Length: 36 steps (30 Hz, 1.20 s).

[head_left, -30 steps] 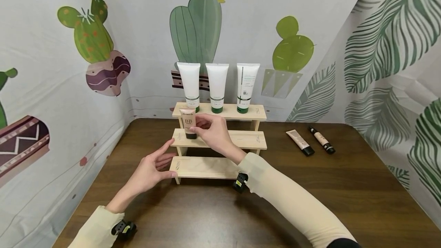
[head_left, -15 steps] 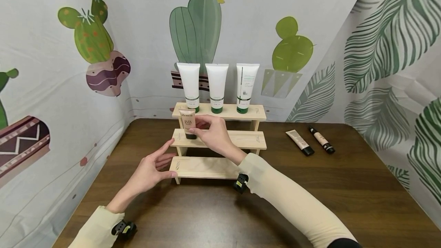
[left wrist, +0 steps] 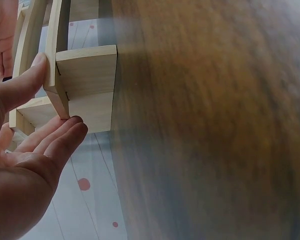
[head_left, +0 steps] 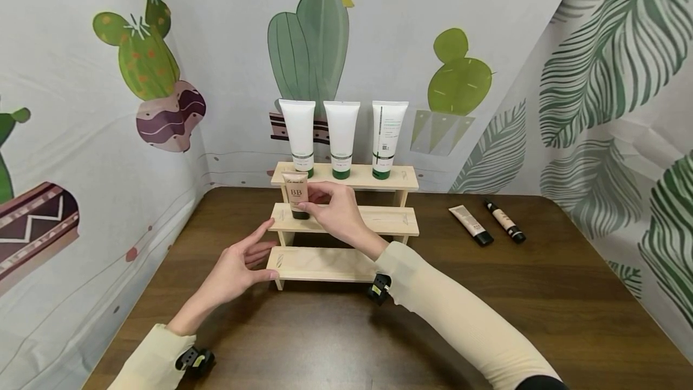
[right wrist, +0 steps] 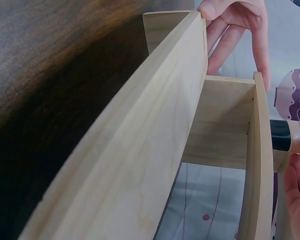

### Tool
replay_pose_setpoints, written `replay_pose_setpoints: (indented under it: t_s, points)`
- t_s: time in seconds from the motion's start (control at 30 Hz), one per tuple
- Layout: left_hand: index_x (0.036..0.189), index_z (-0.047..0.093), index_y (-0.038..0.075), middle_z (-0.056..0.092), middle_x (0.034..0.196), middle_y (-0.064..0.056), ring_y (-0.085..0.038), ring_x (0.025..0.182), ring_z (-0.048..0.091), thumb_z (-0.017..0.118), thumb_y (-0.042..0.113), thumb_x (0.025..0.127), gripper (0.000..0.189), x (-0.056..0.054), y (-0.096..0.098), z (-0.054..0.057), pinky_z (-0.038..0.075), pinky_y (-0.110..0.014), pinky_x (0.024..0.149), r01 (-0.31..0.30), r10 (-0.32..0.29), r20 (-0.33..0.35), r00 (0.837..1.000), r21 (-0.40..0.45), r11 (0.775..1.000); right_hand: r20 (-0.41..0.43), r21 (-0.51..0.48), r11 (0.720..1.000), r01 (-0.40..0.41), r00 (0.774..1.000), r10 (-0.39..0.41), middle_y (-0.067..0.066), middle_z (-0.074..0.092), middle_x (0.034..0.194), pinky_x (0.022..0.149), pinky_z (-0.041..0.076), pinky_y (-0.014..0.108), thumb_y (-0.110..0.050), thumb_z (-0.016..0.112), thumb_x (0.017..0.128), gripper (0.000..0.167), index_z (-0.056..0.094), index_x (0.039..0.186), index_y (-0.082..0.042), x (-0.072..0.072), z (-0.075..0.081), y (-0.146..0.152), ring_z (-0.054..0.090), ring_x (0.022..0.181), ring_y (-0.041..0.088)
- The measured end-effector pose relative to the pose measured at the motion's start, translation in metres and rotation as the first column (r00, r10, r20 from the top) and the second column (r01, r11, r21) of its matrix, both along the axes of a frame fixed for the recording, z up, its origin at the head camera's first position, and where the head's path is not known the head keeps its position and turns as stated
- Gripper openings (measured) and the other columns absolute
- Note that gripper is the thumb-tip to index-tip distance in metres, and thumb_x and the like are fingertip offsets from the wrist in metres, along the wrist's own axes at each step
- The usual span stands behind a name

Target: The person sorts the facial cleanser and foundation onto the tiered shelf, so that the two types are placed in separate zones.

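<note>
My right hand (head_left: 340,212) pinches a small beige BB cream tube (head_left: 296,190) between thumb and fingers. The tube is upright, its black cap down on the left end of the middle shelf of a three-step wooden display stand (head_left: 325,262). In the right wrist view, the black cap (right wrist: 280,135) shows at that shelf's edge. My left hand (head_left: 235,266) rests against the stand's left end, thumb on the lowest shelf and index fingertip at the middle one. Its fingers (left wrist: 65,142) look fairly straight in the left wrist view. Three white tubes (head_left: 341,137) with green caps stand along the top shelf.
To the right of the stand, a beige tube (head_left: 471,224) with a black cap and a slim black-and-beige tube (head_left: 505,220) lie on the brown wooden table (head_left: 325,336). A cactus-print cloth (head_left: 233,65) hangs behind the table.
Both hands, the BB cream tube and the stand hold nearly the same positions; the view itself has shifted very slightly.
</note>
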<state>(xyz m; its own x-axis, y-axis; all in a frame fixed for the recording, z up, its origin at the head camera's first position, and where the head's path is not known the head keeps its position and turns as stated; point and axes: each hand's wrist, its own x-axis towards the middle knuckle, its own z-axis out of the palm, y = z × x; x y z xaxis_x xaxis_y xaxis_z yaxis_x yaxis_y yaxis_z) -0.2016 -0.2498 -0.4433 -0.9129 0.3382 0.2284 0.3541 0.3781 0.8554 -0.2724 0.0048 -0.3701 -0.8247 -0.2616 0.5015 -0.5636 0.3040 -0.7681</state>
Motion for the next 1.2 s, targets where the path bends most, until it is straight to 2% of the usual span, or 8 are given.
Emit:
replay_pose_setpoints:
  t_s: [0.43, 0.67, 0.8, 1.0, 1.2]
  points:
    - [0.166, 0.036, 0.024, 0.064, 0.136, -0.029, -0.039, 0.125, 0.065, 0.091, -0.003, 0.079, 0.107, 0.001, 0.001, 0.003, 0.055, -0.049, 0.102, -0.005, 0.005, -0.002, 1.0, -0.018, 1.0, -0.002, -0.012, 1.0, -0.014, 1.0, 0.014, 0.004, 0.079, 0.099, 0.08, 0.062, 0.025, -0.006, 0.088, 0.087, 0.032, 0.079, 0.118, -0.004, -0.001, -0.001, 0.003, 0.073, 0.085, 0.011]
    - [0.166, 0.036, 0.025, 0.064, 0.136, -0.029, -0.038, 0.125, 0.065, 0.091, -0.003, 0.079, 0.106, 0.001, 0.001, 0.002, 0.056, -0.045, 0.101, -0.001, 0.001, -0.012, 1.0, -0.02, 1.0, 0.013, -0.032, 0.999, -0.021, 1.0, 0.021, 0.001, 0.078, 0.098, 0.079, 0.062, 0.026, -0.006, 0.089, 0.086, 0.034, 0.08, 0.119, -0.007, 0.0, -0.002, 0.007, 0.074, 0.086, 0.013]
    - [0.166, 0.036, 0.024, 0.063, 0.137, -0.029, -0.038, 0.126, 0.065, 0.091, -0.002, 0.08, 0.106, 0.001, 0.002, 0.002, 0.056, -0.044, 0.102, 0.001, -0.001, -0.007, 1.0, -0.016, 1.0, 0.029, -0.057, 0.998, -0.012, 1.0, 0.013, 0.006, 0.079, 0.099, 0.082, 0.063, 0.028, -0.005, 0.089, 0.085, 0.037, 0.079, 0.121, -0.007, 0.003, -0.002, 0.014, 0.075, 0.088, 0.015]
    - [0.166, 0.036, 0.024, 0.063, 0.137, -0.029, -0.038, 0.126, 0.064, 0.091, -0.002, 0.079, 0.107, 0.002, 0.001, 0.003, 0.056, -0.045, 0.102, -0.01, 0.01, -0.002, 1.0, -0.027, 1.0, 0.02, -0.107, 0.994, -0.012, 1.0, 0.014, 0.017, 0.077, 0.103, 0.085, 0.063, 0.035, 0.0, 0.083, 0.09, 0.031, 0.077, 0.12, 0.002, 0.014, -0.002, 0.028, 0.073, 0.09, 0.018]
    - [0.166, 0.036, 0.025, 0.063, 0.138, -0.028, -0.038, 0.126, 0.064, 0.092, 0.0, 0.079, 0.107, 0.004, 0.002, 0.003, 0.056, -0.044, 0.102, -0.016, 0.016, 0.0, 1.0, -0.028, 0.999, -0.019, -0.061, 0.998, 0.032, 0.999, -0.033, 0.001, 0.079, 0.095, 0.08, 0.062, 0.03, -0.005, 0.079, 0.095, 0.013, 0.081, 0.109, -0.005, 0.029, -0.005, 0.052, 0.072, 0.085, 0.012]
